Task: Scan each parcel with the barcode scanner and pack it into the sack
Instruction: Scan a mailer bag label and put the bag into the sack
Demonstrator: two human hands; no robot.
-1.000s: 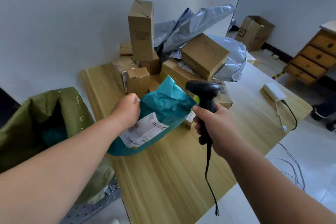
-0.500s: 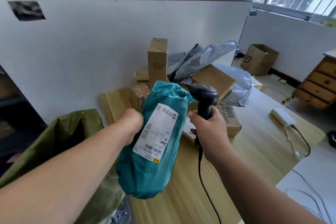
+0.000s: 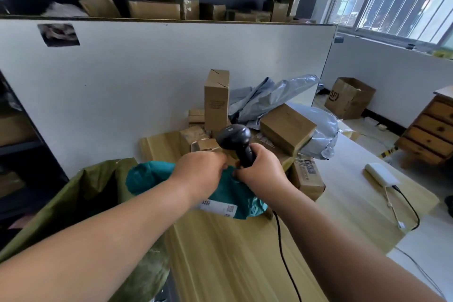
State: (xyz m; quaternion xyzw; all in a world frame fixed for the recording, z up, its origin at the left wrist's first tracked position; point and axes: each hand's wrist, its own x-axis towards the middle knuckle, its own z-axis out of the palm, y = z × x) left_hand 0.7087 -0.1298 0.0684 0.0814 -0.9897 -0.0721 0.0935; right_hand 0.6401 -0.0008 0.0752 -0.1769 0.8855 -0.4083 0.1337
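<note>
Pale wood-grain surface (image 3: 245, 252) against a white partition (image 3: 147, 81), stacked with matte cardboard boxes (image 3: 286, 127) and crinkled grey poly bags (image 3: 274, 93). Item: teal parcel (image 3: 230, 189), soft wrinkled film, white label (image 3: 218, 207). Half a second ago it was upright facing the barcode scanner (image 3: 235, 137); it is now lowered, one end over the woven green sack (image 3: 98, 179). The scan is likely done and packing begun. Left hand (image 3: 198, 169): fingers curled on the parcel. Right hand (image 3: 259, 169): fingers wrapped round the scanner's black handle.
</note>
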